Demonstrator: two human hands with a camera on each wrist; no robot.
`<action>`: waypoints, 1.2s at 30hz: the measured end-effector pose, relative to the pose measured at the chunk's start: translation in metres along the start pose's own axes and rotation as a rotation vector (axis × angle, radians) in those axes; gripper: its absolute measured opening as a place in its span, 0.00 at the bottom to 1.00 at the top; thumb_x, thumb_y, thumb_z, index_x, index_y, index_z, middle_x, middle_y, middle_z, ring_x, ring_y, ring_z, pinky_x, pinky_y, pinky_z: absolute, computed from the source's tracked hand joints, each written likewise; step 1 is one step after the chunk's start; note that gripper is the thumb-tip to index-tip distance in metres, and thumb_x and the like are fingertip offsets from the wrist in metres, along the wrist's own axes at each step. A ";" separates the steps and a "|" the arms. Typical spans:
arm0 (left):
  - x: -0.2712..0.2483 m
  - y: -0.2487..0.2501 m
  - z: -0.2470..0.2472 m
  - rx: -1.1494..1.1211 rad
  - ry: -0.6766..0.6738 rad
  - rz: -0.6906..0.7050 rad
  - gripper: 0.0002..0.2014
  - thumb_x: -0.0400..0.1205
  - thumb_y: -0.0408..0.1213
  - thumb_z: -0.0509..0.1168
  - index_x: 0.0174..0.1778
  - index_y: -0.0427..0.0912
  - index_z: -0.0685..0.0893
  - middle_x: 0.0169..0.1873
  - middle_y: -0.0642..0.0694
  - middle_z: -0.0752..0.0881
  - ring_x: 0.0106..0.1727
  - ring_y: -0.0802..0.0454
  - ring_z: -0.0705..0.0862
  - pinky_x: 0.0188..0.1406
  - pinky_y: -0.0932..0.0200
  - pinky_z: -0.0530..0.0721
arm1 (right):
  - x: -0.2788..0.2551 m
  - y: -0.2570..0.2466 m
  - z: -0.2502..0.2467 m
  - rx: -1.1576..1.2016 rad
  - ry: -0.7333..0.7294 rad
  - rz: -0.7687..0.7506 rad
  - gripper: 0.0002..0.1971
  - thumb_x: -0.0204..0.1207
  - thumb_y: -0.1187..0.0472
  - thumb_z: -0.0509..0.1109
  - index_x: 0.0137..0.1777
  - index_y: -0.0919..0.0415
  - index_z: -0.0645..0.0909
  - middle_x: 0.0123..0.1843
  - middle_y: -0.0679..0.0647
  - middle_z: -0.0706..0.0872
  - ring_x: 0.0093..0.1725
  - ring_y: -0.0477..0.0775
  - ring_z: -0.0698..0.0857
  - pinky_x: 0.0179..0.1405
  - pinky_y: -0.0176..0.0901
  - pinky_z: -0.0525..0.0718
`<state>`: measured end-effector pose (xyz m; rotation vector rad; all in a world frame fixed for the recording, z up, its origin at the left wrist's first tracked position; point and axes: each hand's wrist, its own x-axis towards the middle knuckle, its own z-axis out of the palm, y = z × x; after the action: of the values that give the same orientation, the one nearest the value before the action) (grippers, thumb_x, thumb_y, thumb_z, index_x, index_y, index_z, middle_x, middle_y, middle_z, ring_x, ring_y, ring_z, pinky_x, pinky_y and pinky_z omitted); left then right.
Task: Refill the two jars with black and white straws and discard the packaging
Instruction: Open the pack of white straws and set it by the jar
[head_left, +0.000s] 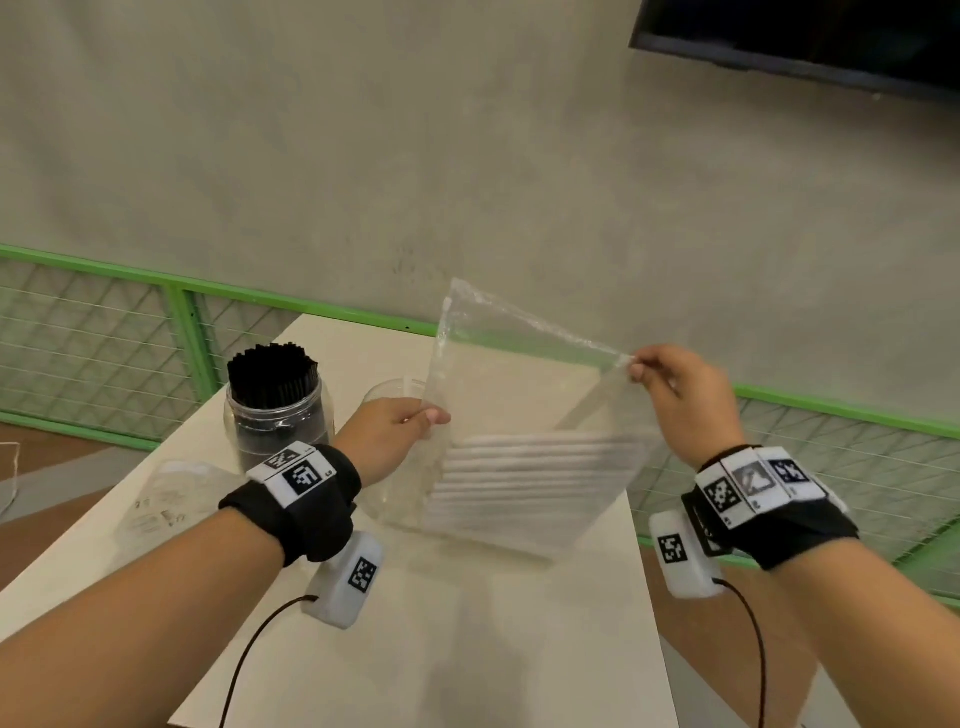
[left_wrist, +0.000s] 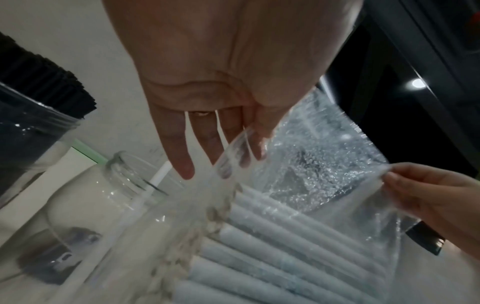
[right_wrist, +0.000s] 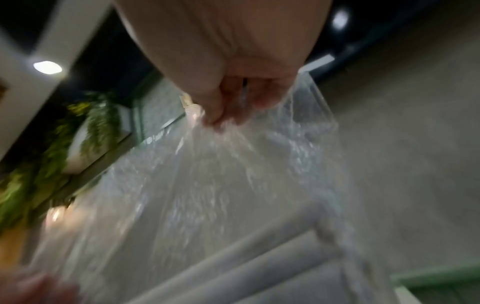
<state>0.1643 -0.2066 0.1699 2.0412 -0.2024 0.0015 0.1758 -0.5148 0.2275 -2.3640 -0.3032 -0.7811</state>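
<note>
I hold a clear plastic bag (head_left: 514, 374) above the white table (head_left: 467, 649). White straws (head_left: 535, 483) lie stacked across its lower half. My left hand (head_left: 400, 431) pinches the bag's left edge; in the left wrist view its fingers (left_wrist: 182, 160) reach onto the plastic (left_wrist: 311, 164). My right hand (head_left: 675, 395) pinches the upper right corner, also seen in the right wrist view (right_wrist: 228, 107). A clear jar (head_left: 280, 421) packed with black straws (head_left: 272, 376) stands at the left. Behind my left hand is a second clear jar (left_wrist: 109, 197) with one white straw (left_wrist: 155, 181) in it.
An empty clear wrapper (head_left: 166, 493) lies on the table's left part. A green mesh railing (head_left: 104, 332) runs behind and to the right of the table. A dark screen (head_left: 810, 36) hangs on the wall at the upper right.
</note>
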 end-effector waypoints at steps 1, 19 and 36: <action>0.000 -0.001 0.000 -0.002 0.002 -0.001 0.12 0.86 0.40 0.58 0.47 0.59 0.85 0.48 0.57 0.86 0.49 0.59 0.83 0.44 0.60 0.78 | 0.000 0.000 0.000 0.013 0.028 -0.010 0.05 0.79 0.69 0.67 0.48 0.64 0.85 0.43 0.51 0.85 0.45 0.56 0.83 0.46 0.43 0.76; 0.005 0.013 0.002 -0.015 0.053 0.019 0.11 0.86 0.37 0.58 0.49 0.49 0.88 0.39 0.60 0.85 0.34 0.71 0.83 0.32 0.65 0.76 | -0.011 0.022 0.004 -0.036 0.010 0.145 0.05 0.79 0.66 0.67 0.49 0.61 0.84 0.44 0.53 0.84 0.51 0.62 0.81 0.51 0.51 0.77; 0.000 0.035 0.014 0.200 0.059 0.249 0.16 0.79 0.46 0.69 0.62 0.53 0.79 0.61 0.55 0.80 0.62 0.55 0.78 0.64 0.52 0.76 | 0.036 -0.056 0.034 -0.492 -0.158 -0.674 0.10 0.63 0.56 0.81 0.38 0.53 0.82 0.38 0.47 0.84 0.48 0.60 0.83 0.68 0.63 0.62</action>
<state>0.1579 -0.2344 0.1947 2.1987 -0.4324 0.2455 0.1983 -0.4491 0.2548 -2.8143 -1.1280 -1.0620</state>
